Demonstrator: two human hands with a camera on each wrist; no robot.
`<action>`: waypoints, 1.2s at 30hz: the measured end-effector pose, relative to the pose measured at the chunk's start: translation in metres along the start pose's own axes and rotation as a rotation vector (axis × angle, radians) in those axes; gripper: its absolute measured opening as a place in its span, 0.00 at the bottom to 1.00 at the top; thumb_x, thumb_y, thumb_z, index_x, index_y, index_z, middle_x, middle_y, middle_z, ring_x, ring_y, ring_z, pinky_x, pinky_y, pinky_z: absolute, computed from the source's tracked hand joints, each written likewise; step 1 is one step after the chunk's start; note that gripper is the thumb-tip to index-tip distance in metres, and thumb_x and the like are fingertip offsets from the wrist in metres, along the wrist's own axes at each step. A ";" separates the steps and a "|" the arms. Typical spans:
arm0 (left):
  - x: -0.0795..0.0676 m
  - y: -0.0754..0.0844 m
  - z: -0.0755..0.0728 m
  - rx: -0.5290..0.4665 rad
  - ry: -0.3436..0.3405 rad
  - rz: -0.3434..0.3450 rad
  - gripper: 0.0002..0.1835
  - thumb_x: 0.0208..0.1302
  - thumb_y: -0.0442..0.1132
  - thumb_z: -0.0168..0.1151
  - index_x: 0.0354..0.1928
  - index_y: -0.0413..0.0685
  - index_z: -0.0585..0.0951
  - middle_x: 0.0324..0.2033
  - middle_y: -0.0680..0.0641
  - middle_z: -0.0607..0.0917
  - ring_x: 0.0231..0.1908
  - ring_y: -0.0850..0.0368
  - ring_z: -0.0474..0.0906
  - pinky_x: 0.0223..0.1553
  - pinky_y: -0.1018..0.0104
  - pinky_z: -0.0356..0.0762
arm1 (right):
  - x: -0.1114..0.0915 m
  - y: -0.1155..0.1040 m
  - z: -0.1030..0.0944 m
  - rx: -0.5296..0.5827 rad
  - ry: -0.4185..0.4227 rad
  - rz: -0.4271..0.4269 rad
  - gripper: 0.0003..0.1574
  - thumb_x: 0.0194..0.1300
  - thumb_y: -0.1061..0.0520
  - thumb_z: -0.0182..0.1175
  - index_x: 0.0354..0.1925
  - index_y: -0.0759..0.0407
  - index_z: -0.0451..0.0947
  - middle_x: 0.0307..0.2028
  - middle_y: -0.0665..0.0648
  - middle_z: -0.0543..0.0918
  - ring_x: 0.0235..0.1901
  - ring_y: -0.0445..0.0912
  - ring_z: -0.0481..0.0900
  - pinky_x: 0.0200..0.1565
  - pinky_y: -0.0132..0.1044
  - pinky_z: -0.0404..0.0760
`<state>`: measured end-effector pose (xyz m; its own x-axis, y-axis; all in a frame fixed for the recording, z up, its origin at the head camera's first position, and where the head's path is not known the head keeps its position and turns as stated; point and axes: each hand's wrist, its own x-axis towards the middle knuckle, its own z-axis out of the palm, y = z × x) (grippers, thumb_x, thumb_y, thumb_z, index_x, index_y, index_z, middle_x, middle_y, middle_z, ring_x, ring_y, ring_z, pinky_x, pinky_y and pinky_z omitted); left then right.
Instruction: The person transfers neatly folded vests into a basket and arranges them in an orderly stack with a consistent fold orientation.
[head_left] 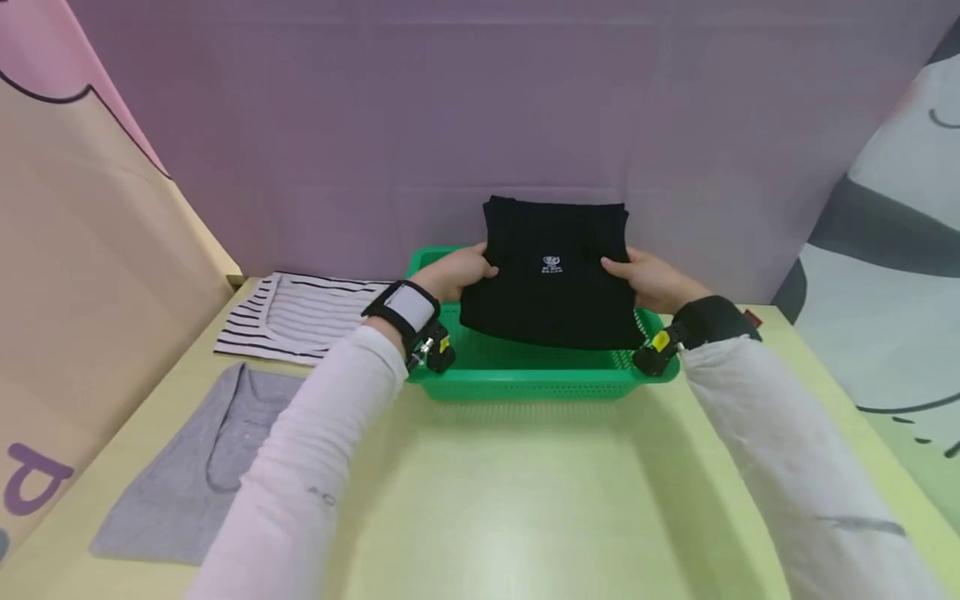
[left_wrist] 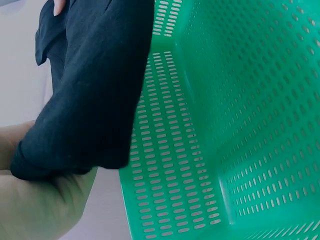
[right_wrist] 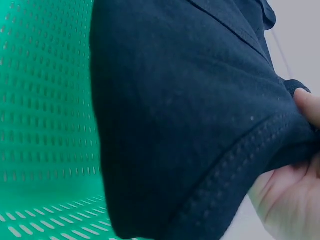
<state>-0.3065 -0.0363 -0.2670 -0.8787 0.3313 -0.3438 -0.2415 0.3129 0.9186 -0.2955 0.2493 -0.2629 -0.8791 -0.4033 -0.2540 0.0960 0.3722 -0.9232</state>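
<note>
A folded black garment (head_left: 555,292) with a small white print hangs over the green basket (head_left: 525,387). My left hand (head_left: 459,272) grips its left edge, thumb on the front and the other fingers behind the cloth. On the opposite edge my right hand (head_left: 651,278) pinches it the same way. In the left wrist view the cloth (left_wrist: 95,85) droops beside the perforated basket wall (left_wrist: 240,90). The right wrist view shows the stitched hem of the black cloth (right_wrist: 190,115), with the right thumb (right_wrist: 309,106) pressed on it.
Left of the basket lies a black-and-white striped garment (head_left: 315,317), laid flat. Nearer on the table (head_left: 510,500) is a grey garment (head_left: 195,467), partly hidden by my left sleeve. A purple-grey cloth backdrop (head_left: 375,125) rises behind the basket. A small red object (head_left: 753,317) sits at the right.
</note>
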 end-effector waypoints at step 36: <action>0.029 -0.026 0.012 -0.077 0.004 0.000 0.36 0.73 0.31 0.42 0.75 0.63 0.42 0.75 0.51 0.46 0.72 0.49 0.47 0.69 0.54 0.56 | 0.028 0.030 0.004 0.050 0.047 0.111 0.48 0.76 0.47 0.36 0.69 0.54 0.10 0.73 0.60 0.25 0.73 0.58 0.36 0.71 0.54 0.48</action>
<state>-0.3211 -0.0236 -0.3031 -0.8801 0.3279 -0.3434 -0.2726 0.2430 0.9309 -0.3157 0.2457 -0.2991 -0.8826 -0.3221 -0.3424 0.2157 0.3699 -0.9037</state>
